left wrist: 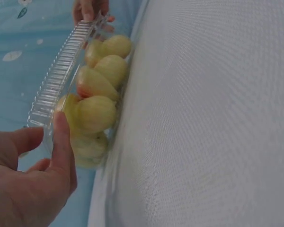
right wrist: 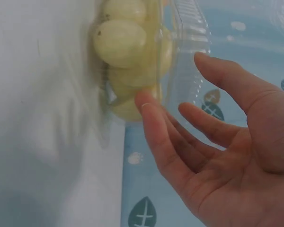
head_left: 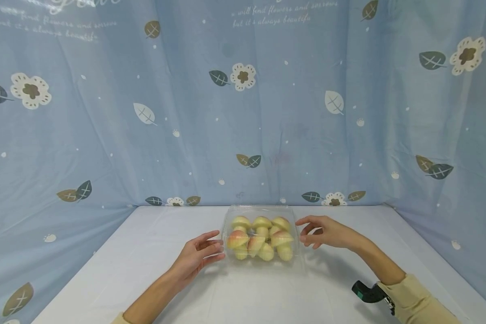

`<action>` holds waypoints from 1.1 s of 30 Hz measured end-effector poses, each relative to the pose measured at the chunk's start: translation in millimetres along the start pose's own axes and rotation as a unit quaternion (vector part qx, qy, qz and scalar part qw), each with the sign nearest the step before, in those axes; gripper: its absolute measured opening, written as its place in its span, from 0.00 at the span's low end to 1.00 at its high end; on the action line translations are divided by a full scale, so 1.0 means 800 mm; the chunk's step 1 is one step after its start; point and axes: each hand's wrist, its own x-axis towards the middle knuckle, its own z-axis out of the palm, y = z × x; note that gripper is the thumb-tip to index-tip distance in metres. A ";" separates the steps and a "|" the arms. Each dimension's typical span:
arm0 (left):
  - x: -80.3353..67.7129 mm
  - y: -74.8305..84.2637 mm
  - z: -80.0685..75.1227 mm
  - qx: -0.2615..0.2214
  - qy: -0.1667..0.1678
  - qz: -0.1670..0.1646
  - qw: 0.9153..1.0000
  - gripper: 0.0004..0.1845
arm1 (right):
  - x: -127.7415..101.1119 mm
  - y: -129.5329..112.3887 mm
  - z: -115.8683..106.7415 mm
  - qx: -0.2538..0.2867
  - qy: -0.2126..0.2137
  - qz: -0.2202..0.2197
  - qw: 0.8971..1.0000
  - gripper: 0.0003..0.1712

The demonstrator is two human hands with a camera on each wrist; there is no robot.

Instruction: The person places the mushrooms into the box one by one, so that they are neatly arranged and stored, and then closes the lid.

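Observation:
A clear plastic clamshell box [head_left: 260, 209] stands shut in the middle of the white table [head_left: 146, 252]. It is packed with several yellow-green fruits [head_left: 261, 238] blushed pink. My left hand [head_left: 218, 245] lies at the box's left side, fingers nearly straight and touching its wall. In the left wrist view the thumb [left wrist: 61, 135] of that hand [left wrist: 47, 130] presses the ribbed corner of the box [left wrist: 61, 61], beside the fruits [left wrist: 97, 113]. My right hand [head_left: 301, 231] hovers at the right side with relaxed, spread fingers. In the right wrist view that hand [right wrist: 173, 78] sits just short of the box [right wrist: 189, 28] and the fruits [right wrist: 120, 40].
A blue curtain [head_left: 243, 112] printed with flowers and leaves closes off the back and both sides of the table. A black and green wrist mount [head_left: 368, 292] sits on my right sleeve. Bare white tabletop lies in front of the box and to either side.

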 end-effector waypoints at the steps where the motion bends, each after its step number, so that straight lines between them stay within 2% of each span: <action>1: 0.000 0.000 0.000 0.002 0.001 0.003 1.000 0.34 | 0.001 0.001 0.001 0.003 0.001 0.000 1.000 0.33; 8: 0.003 -0.004 -0.001 0.011 0.009 0.020 1.000 0.32 | 0.008 0.005 0.009 0.033 -0.008 0.008 0.999 0.39; 17: 0.005 -0.005 -0.002 0.026 0.017 0.014 0.999 0.32 | 0.009 0.009 0.016 0.085 -0.049 0.015 0.995 0.42; 24: 0.005 -0.003 -0.002 0.050 0.008 0.019 0.999 0.31 | 0.012 0.010 0.019 0.119 -0.043 0.035 0.991 0.44; 33: 0.006 -0.006 -0.002 0.049 0.025 0.026 0.998 0.29 | 0.011 0.012 0.024 0.149 -0.040 0.048 0.987 0.46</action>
